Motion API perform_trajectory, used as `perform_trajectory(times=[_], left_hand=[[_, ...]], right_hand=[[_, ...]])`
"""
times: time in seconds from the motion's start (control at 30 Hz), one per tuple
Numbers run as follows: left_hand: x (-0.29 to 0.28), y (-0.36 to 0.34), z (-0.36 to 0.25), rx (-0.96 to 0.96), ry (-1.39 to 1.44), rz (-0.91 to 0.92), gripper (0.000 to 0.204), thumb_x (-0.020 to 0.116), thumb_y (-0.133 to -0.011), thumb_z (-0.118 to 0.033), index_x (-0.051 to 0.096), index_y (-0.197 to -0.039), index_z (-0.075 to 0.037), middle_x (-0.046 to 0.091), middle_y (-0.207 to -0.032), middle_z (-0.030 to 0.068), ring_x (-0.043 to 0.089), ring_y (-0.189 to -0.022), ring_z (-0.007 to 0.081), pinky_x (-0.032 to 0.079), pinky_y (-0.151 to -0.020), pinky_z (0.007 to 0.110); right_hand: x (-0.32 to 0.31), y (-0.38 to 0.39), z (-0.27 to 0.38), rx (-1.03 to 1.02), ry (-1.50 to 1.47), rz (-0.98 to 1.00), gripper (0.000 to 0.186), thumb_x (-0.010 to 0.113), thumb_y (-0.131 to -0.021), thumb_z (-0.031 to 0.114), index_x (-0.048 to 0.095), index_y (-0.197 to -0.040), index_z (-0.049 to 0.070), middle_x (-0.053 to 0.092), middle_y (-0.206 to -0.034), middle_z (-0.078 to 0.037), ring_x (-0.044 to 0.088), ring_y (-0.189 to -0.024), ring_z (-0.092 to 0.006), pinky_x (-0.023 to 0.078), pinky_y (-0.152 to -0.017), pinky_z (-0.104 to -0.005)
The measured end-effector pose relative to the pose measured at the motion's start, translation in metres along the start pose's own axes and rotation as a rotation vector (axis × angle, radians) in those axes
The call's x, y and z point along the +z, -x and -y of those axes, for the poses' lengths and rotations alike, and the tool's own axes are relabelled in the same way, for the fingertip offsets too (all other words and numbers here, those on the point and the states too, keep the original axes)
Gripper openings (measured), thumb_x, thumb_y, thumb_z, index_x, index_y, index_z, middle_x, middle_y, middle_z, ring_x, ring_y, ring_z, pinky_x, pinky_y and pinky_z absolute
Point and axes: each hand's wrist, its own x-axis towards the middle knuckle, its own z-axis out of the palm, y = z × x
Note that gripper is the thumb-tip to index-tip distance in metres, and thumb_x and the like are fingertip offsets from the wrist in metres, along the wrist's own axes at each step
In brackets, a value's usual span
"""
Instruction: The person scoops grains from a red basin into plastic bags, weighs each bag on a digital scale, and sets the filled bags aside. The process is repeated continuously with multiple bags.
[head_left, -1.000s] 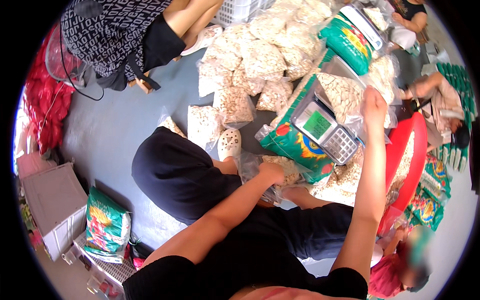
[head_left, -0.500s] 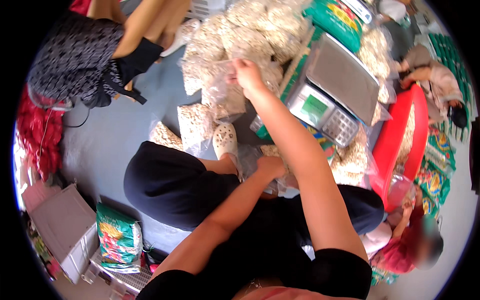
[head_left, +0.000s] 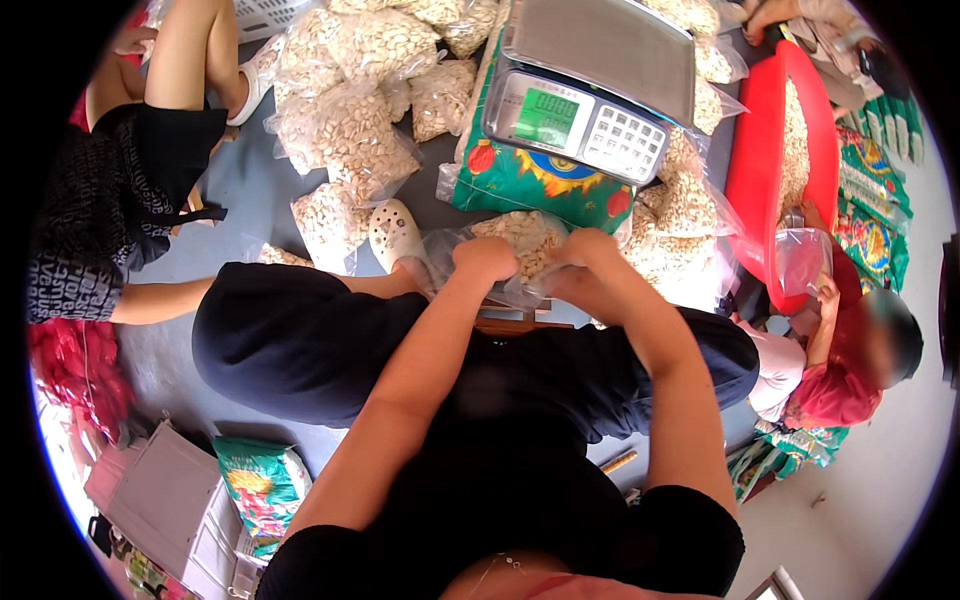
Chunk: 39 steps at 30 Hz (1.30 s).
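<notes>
Between my knees, a clear plastic bag filled with pale, flat seeds or beans is in my two hands. My left hand is closed on the bag's left side, and my right hand pinches plastic on its right; the fingertips are partly hidden. Just beyond stands a digital weighing scale with a lit green display and a bare metal pan. It rests on a green printed sack.
Several filled bags are heaped at the far left, others beside the scale. My clog is close by. A co-worker in red holds a clear bag by a red tub; another person sits at left.
My right hand has come back from the far bag heap to the bag between my knees. Both hands now grip it. The view has shifted, bringing the scale farther up.
</notes>
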Motion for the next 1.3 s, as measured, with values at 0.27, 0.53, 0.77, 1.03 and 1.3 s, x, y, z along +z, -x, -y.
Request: perform_trajectory(times=[0.27, 0.53, 0.77, 1.03, 1.3], left_hand=[[0.014, -0.03, 0.007, 0.182, -0.109, 0.196, 0.021, 0.055, -0.07, -0.02, 0.072, -0.063, -0.01, 0.07, -0.083, 0.0078, 0.066, -0.083, 0.0272, 0.049, -0.071, 0.04], [-0.118, 0.127, -0.05, 0.266, 0.186, -0.253, 0.027, 0.056, -0.072, -0.029, 0.071, -0.064, -0.008, 0.065, -0.064, 0.0136, 0.064, -0.065, 0.029, 0.049, -0.065, 0.038], [-0.212, 0.183, -0.111, 0.387, 0.271, -0.733, 0.035, 0.056, -0.077, -0.036, 0.071, -0.069, -0.006, 0.061, -0.058, 0.0147, 0.063, -0.061, 0.0289, 0.049, -0.064, 0.036], [-0.294, 0.075, -0.141, 0.307, 0.106, -0.782, 0.038, 0.049, -0.081, -0.039, 0.074, -0.088, -0.011, 0.069, -0.088, 0.0146, 0.065, -0.089, 0.031, 0.049, -0.081, 0.039], [-0.24, 0.099, -0.106, 0.271, 0.127, -0.706, 0.048, 0.055, -0.085, -0.051, 0.071, -0.095, -0.007, 0.067, -0.087, 0.0196, 0.065, -0.088, 0.0343, 0.049, -0.078, 0.041]], right_hand=[[0.011, 0.002, -0.036, -0.289, 0.038, -0.166, 0.036, 0.059, -0.079, 0.032, 0.069, -0.085, -0.002, 0.066, -0.088, -0.021, 0.063, -0.084, -0.0386, 0.05, -0.073, -0.0442], [-0.157, 0.141, -0.076, -0.569, -0.084, -0.282, 0.032, 0.058, -0.078, 0.029, 0.067, -0.081, -0.001, 0.064, -0.073, -0.02, 0.062, -0.067, -0.0314, 0.049, -0.065, -0.0392], [-0.255, 0.193, -0.128, -0.545, -0.568, -0.749, 0.036, 0.061, -0.085, 0.032, 0.068, -0.091, -0.002, 0.061, -0.067, -0.007, 0.055, -0.066, -0.0118, 0.045, -0.062, -0.0291], [-0.29, 0.099, -0.118, -0.225, -0.454, -1.168, 0.041, 0.053, -0.086, 0.043, 0.069, -0.094, 0.006, 0.068, -0.091, -0.016, 0.063, -0.088, -0.036, 0.049, -0.077, -0.0414], [-0.253, 0.074, -0.13, -0.353, -0.704, -1.159, 0.054, 0.058, -0.083, 0.055, 0.061, -0.104, 0.005, 0.066, -0.094, -0.021, 0.064, -0.093, -0.0352, 0.048, -0.082, -0.0383]])
